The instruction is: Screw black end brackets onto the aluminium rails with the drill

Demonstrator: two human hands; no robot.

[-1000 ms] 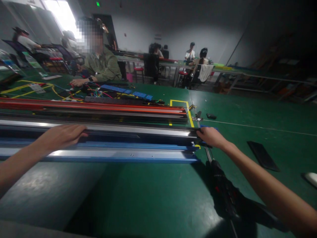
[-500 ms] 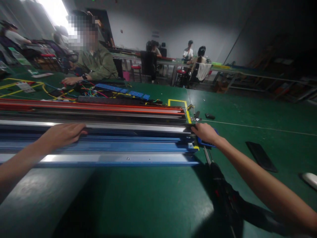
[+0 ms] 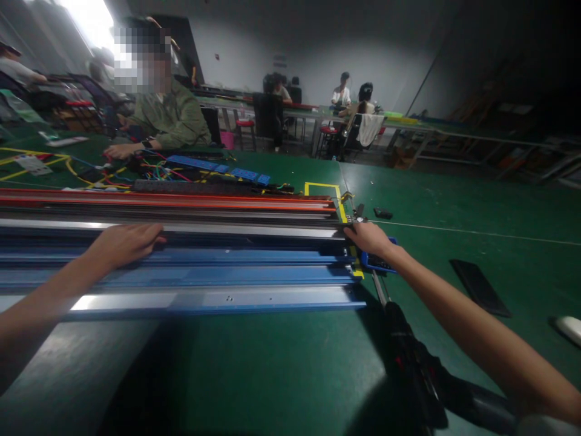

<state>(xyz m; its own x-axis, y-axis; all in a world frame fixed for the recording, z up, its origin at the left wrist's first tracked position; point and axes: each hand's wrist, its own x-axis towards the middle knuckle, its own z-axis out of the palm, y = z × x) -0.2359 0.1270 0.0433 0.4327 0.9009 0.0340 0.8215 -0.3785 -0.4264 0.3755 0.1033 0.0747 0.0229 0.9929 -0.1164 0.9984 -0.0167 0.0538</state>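
A long black-and-silver metal rail (image 3: 249, 231) lies across the green table among other rails. My left hand (image 3: 129, 242) is curled over it on the left, fingertips hooked on its near edge. At the rail's right end, my right hand (image 3: 370, 237) grips it, the thumb side on the end; the undersides of the fingers are hidden. On the near side are blue metal rails (image 3: 272, 275), the closest one (image 3: 181, 301) showing a silver face with small holes. Behind the held rail run orange-red rails (image 3: 181, 199).
A black power screwdriver (image 3: 408, 345) lies below my right forearm, its bit pointing at a small blue tray (image 3: 364, 261). A black flat case (image 3: 479, 287) rests farther right. Across the table, a co-worker's hand (image 3: 122, 150) is by coloured wires (image 3: 167, 172) and blue strips (image 3: 195, 162).
The held rail and both my hands have shifted slightly away from me. The nearest blue rails sit a little closer to me, with wider gaps between them. The view has shifted slightly.
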